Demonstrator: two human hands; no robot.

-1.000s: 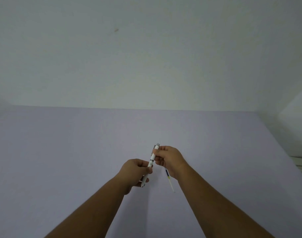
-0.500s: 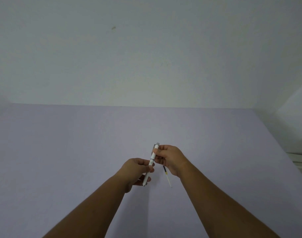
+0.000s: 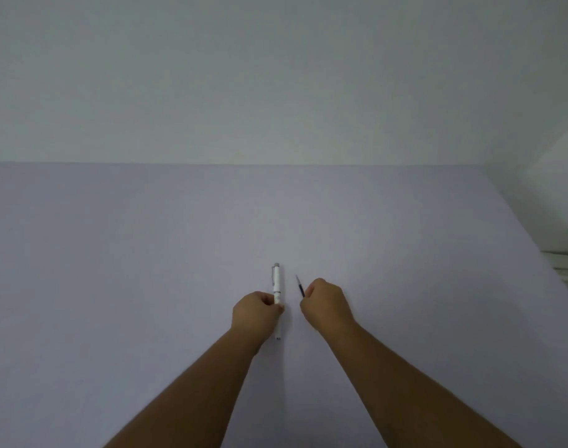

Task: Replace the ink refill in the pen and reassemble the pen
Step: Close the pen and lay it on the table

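Observation:
A white pen [image 3: 277,282] with a grey cap end and a clip points away from me, over the lilac table [image 3: 114,270]. My left hand [image 3: 256,312] is closed around its lower half, and the pen's near end sticks out below the fist. A thin dark ink refill [image 3: 300,286] pokes up and to the left out of my right hand [image 3: 326,303], which is closed on it. The refill's lower part is hidden inside that fist. A small gap separates the two hands.
The table runs back to a plain pale wall [image 3: 276,76]. Its right edge slants down at the far right, where a pale object [image 3: 566,270] lies beyond it.
My right hand has let go of the pen's top and moved right, away from the pen. The refill, earlier hanging below that hand, now points up out of it. The pen stands straighter.

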